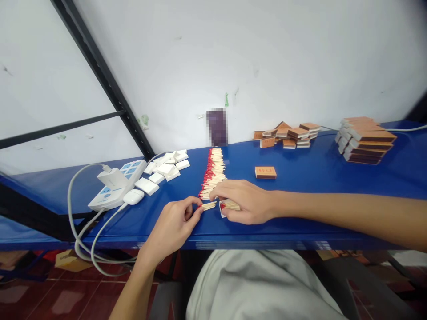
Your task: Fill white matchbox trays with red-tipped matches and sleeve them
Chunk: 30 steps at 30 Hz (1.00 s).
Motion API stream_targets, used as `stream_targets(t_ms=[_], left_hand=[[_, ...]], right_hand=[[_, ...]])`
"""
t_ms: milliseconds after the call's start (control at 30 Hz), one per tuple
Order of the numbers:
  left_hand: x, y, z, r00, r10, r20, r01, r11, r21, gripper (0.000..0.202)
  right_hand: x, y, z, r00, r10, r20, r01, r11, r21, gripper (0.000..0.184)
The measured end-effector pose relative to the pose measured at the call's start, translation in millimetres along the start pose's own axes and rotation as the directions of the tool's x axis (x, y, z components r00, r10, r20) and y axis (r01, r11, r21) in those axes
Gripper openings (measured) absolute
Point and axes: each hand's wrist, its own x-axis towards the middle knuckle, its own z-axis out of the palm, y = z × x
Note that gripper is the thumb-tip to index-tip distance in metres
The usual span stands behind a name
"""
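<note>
**Left Hand at Front Edge: Match Bundle**

The left hand (173, 224) pinches a few matches (209, 205) between thumb and fingers near the tabletop's (300, 213) front edge. The right hand (245, 201), fingers curled, grips the matchbox tray (223, 209) just beside. Recommended: keep the red heads aligned and the bundle level. The hand hides most of the tray.

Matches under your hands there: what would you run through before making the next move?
1. Left hand pinches a small bunch of matches: ok.
2. Right hand rests on the white tray, steadying it: ok.
3. Room left in the tray: cannot tell, the hand covers it.
4. Match heads in the bunch all facing one way: cannot tell, fingers hide them.
5. Row of matches lies close behind both hands: ok.
6. Single matchbox lies apart from the hands: ok.
</note>
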Motion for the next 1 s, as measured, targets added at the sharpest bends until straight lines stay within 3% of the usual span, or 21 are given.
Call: stream_targets(t_ms=[633, 833, 1000], left_hand=[[-1.2, -3.1, 1.3, 1.0, -0.008, 0.018, 0.008, 1.0, -0.015, 0.02], [-0.1, -3.2, 2.3, 0.998, 0.051, -0.035, -0.051, 0.999, 0.006, 0.018], [-0.3, -4.1, 0.2, 0.997, 0.082, -0.014, -0.083, 0.995, -0.046, 0.023]], right_hand=[[1.2, 1.2, 2.2, 0.99, -0.135, 0.041, 0.138, 0.988, -0.072, 0.025], [1.2, 2.0, 2.7, 0.987, -0.156, 0.025, 0.158, 0.985, -0.068, 0.026], [0.7, 2.0, 3.2, 0.986, -0.165, 0.031, 0.166, 0.984, -0.064, 0.026]])
